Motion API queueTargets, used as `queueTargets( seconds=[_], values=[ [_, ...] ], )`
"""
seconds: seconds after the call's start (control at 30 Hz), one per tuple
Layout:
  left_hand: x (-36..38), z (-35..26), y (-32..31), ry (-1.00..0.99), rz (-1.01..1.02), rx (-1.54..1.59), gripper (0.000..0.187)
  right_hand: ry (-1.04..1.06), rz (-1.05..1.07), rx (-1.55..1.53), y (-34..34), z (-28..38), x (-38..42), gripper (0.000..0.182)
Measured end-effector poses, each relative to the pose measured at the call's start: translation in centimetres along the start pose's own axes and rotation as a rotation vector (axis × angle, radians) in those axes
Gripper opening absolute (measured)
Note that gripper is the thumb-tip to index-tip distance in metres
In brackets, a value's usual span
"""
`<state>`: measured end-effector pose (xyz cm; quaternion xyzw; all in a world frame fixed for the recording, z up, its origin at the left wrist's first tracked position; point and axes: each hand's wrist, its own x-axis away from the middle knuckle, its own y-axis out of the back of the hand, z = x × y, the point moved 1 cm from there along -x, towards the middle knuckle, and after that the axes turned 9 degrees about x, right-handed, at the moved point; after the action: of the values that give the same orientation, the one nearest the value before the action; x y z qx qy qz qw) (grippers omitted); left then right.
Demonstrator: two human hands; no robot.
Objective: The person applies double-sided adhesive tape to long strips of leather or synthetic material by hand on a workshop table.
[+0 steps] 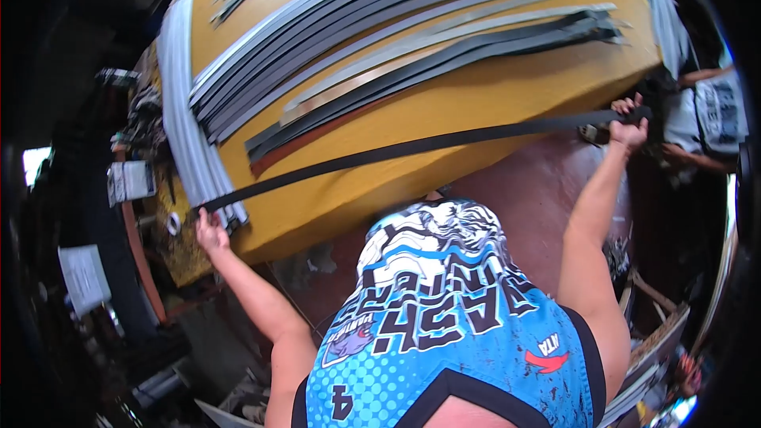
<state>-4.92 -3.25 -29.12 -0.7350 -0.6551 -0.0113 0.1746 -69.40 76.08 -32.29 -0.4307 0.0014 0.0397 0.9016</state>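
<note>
A long dark strip (pixel 428 143) stretches between my two hands along the front edge of the yellow table. My left hand (pixel 211 235) is closed on its left end, beside the table's left front corner. Far to the right, my right hand (pixel 629 133) grips the other end, with the fingers wrapped around it. The strip bows slightly and runs higher on the right. Just behind it on the table lie a bundle of black strips (pixel 444 55) and a reddish-brown strip (pixel 297 153).
The yellow table (pixel 357 182) bears rows of grey strips (pixel 357 32) and several pale strips (pixel 452 28). Light-grey strips (pixel 178 87) hang over its left end. At the right stands another person (pixel 709 115) in a grey shirt. A roll of tape (pixel 173 224) sits at left.
</note>
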Motion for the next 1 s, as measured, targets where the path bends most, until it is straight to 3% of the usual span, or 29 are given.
queueTargets(
  seconds=[0.1,0.13,0.2,0.53,0.83,0.93,1.0],
  values=[
    [1.4,0.1,-1.7,0.072,0.021,0.065,0.026,-0.024,0.134,-0.023,0.6,0.5,-0.4,0.063],
    [0.7,0.7,-0.9,0.082,0.066,0.135,0.023,-0.009,0.026,0.009,1.1,0.6,-0.6,0.064],
    [0.6,1.1,-1.0,0.109,-0.037,0.144,0.021,0.018,0.026,0.028,2.0,0.8,-0.9,0.066],
    [3.1,1.4,-4.6,0.139,-0.059,0.186,0.025,0.053,-0.007,0.084,2.8,2.1,-1.9,0.071],
    [2.1,2.7,-4.6,0.096,0.001,0.129,0.008,0.054,0.003,0.059,3.7,1.7,-1.6,0.066],
    [0.3,3.6,-3.6,0.052,-0.019,0.046,0.008,0.032,-0.002,-0.061,0.9,0.3,0.7,0.065],
    [-0.4,3.9,-3.3,0.004,-0.011,0.037,0.010,0.015,-0.117,-0.154,-3.2,-0.4,3.0,0.057]
  ],
)
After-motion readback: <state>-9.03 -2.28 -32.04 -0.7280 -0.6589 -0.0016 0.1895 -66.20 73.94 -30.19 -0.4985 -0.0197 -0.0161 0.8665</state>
